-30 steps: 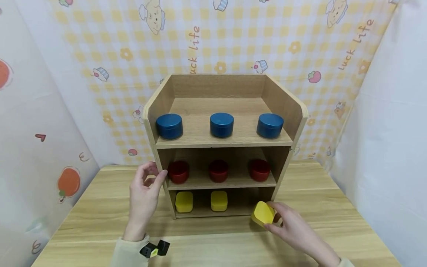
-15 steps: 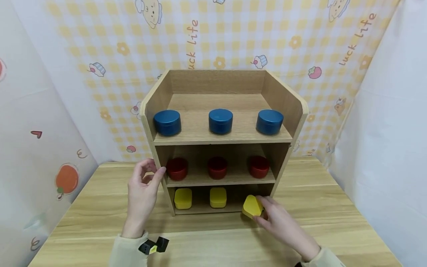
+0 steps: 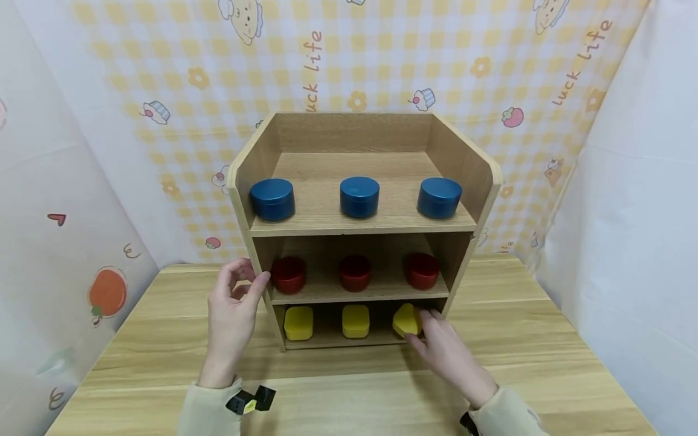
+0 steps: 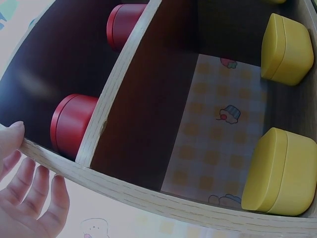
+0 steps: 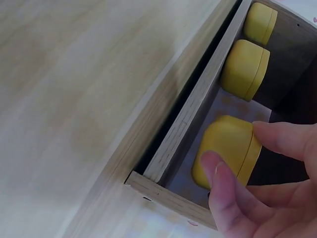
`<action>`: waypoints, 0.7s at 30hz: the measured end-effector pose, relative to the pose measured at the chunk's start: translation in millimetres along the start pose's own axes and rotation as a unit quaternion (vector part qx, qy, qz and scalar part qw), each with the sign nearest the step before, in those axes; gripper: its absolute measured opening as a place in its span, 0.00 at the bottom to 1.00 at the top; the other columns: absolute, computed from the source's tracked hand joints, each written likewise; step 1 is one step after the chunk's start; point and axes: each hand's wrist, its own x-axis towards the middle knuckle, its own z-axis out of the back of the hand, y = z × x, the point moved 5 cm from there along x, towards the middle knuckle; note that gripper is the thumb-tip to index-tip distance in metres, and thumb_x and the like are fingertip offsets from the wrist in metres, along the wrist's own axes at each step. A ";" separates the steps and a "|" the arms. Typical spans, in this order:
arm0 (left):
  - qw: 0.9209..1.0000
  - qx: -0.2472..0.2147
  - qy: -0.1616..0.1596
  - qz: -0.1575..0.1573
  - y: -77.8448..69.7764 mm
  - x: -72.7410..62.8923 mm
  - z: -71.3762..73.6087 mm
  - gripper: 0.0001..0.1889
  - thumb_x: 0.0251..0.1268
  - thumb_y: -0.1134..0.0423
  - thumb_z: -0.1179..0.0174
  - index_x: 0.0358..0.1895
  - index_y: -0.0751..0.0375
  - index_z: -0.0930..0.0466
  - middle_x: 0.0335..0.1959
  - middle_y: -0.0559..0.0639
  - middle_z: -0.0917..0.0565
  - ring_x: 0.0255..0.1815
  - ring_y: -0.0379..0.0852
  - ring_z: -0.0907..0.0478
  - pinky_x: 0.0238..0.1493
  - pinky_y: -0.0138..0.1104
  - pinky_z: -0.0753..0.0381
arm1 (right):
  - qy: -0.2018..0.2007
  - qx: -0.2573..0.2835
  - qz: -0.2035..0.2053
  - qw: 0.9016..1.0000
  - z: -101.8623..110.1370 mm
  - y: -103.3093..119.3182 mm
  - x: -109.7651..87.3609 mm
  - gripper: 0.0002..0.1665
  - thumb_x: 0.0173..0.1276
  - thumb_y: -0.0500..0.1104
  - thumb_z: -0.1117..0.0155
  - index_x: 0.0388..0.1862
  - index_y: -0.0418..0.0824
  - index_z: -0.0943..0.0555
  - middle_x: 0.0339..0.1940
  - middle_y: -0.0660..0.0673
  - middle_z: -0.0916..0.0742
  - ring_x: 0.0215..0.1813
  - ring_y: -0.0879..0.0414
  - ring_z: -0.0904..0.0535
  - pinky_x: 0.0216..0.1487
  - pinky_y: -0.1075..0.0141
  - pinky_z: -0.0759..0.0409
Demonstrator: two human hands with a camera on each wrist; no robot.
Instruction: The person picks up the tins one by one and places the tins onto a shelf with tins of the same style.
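Between the thumb and fingers of my right hand (image 3: pixel 447 351) is a yellow rounded-square tin (image 3: pixel 404 321), at the right end of the bottom shelf. It sits tilted and turned in the head view; the right wrist view shows the thumb on one side of the tin (image 5: pixel 223 141) and fingertips on the other. My left hand (image 3: pixel 233 312) grips the left side panel of the wooden shelf unit (image 3: pixel 360 231), thumb at its front edge and fingers outside. Two more yellow tins, left (image 3: pixel 298 323) and middle (image 3: pixel 355 321), stand on the same bottom shelf.
Three round red tins, one in the centre (image 3: pixel 355 274), stand in a row on the middle shelf. Three round blue tins, one in the centre (image 3: pixel 359 197), line the top. The unit stands on a wood-grain table (image 3: pixel 338 399) before a checked cloth (image 3: pixel 349 60).
My right hand has moved left and inward with the yellow tin, from in front of the unit onto the bottom shelf. My left hand stays at the side panel. The head view shifted slightly.
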 end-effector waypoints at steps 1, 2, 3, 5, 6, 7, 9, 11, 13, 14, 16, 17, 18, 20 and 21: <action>1.000 0.000 0.000 0.000 0.1 0.0 -0.1 0.16 0.66 0.72 0.36 0.54 0.69 0.25 0.37 0.37 0.24 0.40 0.32 0.24 0.43 0.20 0.25 | -0.001 0.001 -0.007 1.000 -0.5 0.2 1.0 0.27 0.61 0.41 0.27 0.54 0.27 0.21 0.39 0.37 0.16 0.36 0.49 0.18 0.36 0.59 0.15; 1.000 0.000 -0.001 -0.001 0.1 0.0 -0.1 0.16 0.66 0.72 0.36 0.54 0.69 0.26 0.37 0.37 0.24 0.40 0.32 0.24 0.43 0.21 0.25 | -0.003 0.000 -0.014 1.000 -1.1 0.4 1.9 0.25 0.61 0.42 0.27 0.52 0.27 0.21 0.37 0.38 0.16 0.35 0.50 0.19 0.35 0.60 0.15; 1.000 0.000 -0.001 -0.001 0.2 0.0 -0.1 0.16 0.66 0.72 0.36 0.54 0.69 0.26 0.37 0.37 0.24 0.40 0.32 0.24 0.43 0.21 0.25 | -0.005 -0.001 -0.019 1.000 -1.6 0.8 2.6 0.24 0.61 0.42 0.27 0.50 0.28 0.20 0.36 0.38 0.17 0.34 0.50 0.19 0.34 0.60 0.16; 1.000 -0.002 0.000 -0.001 -0.8 0.0 -0.2 0.15 0.66 0.72 0.36 0.54 0.69 0.26 0.37 0.38 0.24 0.40 0.32 0.24 0.42 0.21 0.24 | -0.008 -0.007 -0.027 1.000 -3.0 1.4 3.5 0.21 0.62 0.42 0.27 0.47 0.28 0.20 0.33 0.39 0.17 0.33 0.49 0.19 0.32 0.59 0.17; 1.000 -0.001 0.001 -0.001 -1.1 0.0 -0.2 0.15 0.66 0.72 0.36 0.53 0.70 0.26 0.37 0.38 0.24 0.40 0.32 0.24 0.42 0.21 0.24 | -0.012 -0.011 -0.029 0.999 -3.6 1.8 3.7 0.21 0.62 0.43 0.27 0.46 0.28 0.20 0.32 0.39 0.17 0.32 0.48 0.19 0.31 0.58 0.17; 1.000 -0.001 0.001 -0.002 -1.2 0.0 -0.2 0.15 0.66 0.72 0.36 0.53 0.70 0.26 0.37 0.38 0.24 0.40 0.32 0.24 0.42 0.21 0.24 | -0.016 -0.014 -0.030 0.999 -4.2 2.1 4.0 0.21 0.62 0.43 0.27 0.45 0.28 0.20 0.31 0.38 0.17 0.31 0.48 0.19 0.30 0.58 0.17; 1.000 -0.002 -0.001 -0.002 -1.4 -0.1 -0.1 0.15 0.66 0.72 0.36 0.53 0.70 0.26 0.37 0.37 0.24 0.40 0.31 0.24 0.42 0.21 0.24 | -0.023 -0.021 -0.033 0.999 -5.2 2.6 4.2 0.20 0.62 0.43 0.27 0.43 0.28 0.20 0.30 0.38 0.18 0.29 0.47 0.18 0.28 0.57 0.18; 1.000 -0.002 -0.002 -0.002 -1.7 -0.1 0.2 0.15 0.66 0.72 0.36 0.53 0.70 0.26 0.37 0.37 0.24 0.40 0.31 0.24 0.42 0.20 0.24 | -0.030 -0.028 -0.035 0.999 -6.3 2.8 5.0 0.19 0.62 0.44 0.27 0.41 0.29 0.20 0.29 0.38 0.18 0.29 0.46 0.18 0.27 0.56 0.18; 1.000 -0.004 -0.003 -0.002 -1.9 0.0 0.3 0.15 0.66 0.72 0.36 0.53 0.70 0.26 0.37 0.37 0.24 0.40 0.31 0.24 0.42 0.20 0.24 | -0.032 -0.033 -0.040 0.998 -7.0 2.9 5.5 0.18 0.62 0.44 0.27 0.38 0.29 0.20 0.28 0.37 0.18 0.29 0.46 0.18 0.27 0.55 0.19; 1.000 -0.004 -0.003 -0.001 -2.1 0.1 0.2 0.15 0.66 0.72 0.36 0.53 0.70 0.26 0.37 0.37 0.24 0.40 0.31 0.24 0.42 0.20 0.24 | -0.034 -0.036 -0.041 0.998 -7.1 3.0 5.7 0.19 0.62 0.45 0.27 0.37 0.29 0.20 0.28 0.37 0.18 0.28 0.45 0.18 0.26 0.55 0.19; 1.000 -0.005 -0.001 0.001 -2.4 0.3 -0.1 0.15 0.66 0.72 0.36 0.53 0.70 0.26 0.37 0.37 0.24 0.40 0.31 0.24 0.42 0.20 0.24 | -0.037 -0.039 -0.042 0.998 -7.1 3.2 5.9 0.19 0.62 0.45 0.26 0.36 0.29 0.20 0.27 0.37 0.18 0.28 0.45 0.18 0.26 0.55 0.19; 1.000 -0.006 -0.001 0.002 -2.5 0.4 -0.2 0.15 0.66 0.72 0.36 0.53 0.70 0.26 0.37 0.37 0.24 0.40 0.31 0.24 0.42 0.20 0.24 | -0.038 -0.040 -0.043 0.998 -6.8 3.2 5.9 0.19 0.62 0.45 0.26 0.35 0.29 0.20 0.27 0.37 0.18 0.28 0.45 0.18 0.26 0.55 0.19; 1.000 -0.007 0.000 0.003 -2.6 0.5 -0.3 0.15 0.66 0.71 0.36 0.53 0.70 0.26 0.37 0.37 0.24 0.40 0.32 0.24 0.42 0.20 0.24 | -0.037 -0.040 -0.044 0.998 -6.7 3.2 5.9 0.19 0.62 0.45 0.26 0.34 0.29 0.20 0.26 0.37 0.18 0.27 0.46 0.18 0.25 0.55 0.20; 1.000 -0.007 0.000 0.006 -2.6 0.5 -0.5 0.15 0.66 0.71 0.36 0.53 0.70 0.26 0.37 0.37 0.24 0.40 0.32 0.24 0.42 0.20 0.24 | -0.038 -0.040 -0.044 0.997 -6.3 3.3 6.2 0.19 0.62 0.45 0.26 0.33 0.29 0.20 0.26 0.37 0.18 0.27 0.46 0.18 0.25 0.56 0.20; 1.000 -0.008 0.000 0.007 -2.4 0.5 -0.4 0.15 0.66 0.71 0.36 0.53 0.70 0.26 0.37 0.37 0.24 0.40 0.32 0.24 0.42 0.21 0.24 | -0.037 -0.040 -0.045 0.998 -6.2 3.4 6.5 0.19 0.62 0.46 0.27 0.33 0.29 0.20 0.25 0.37 0.18 0.27 0.46 0.18 0.24 0.56 0.20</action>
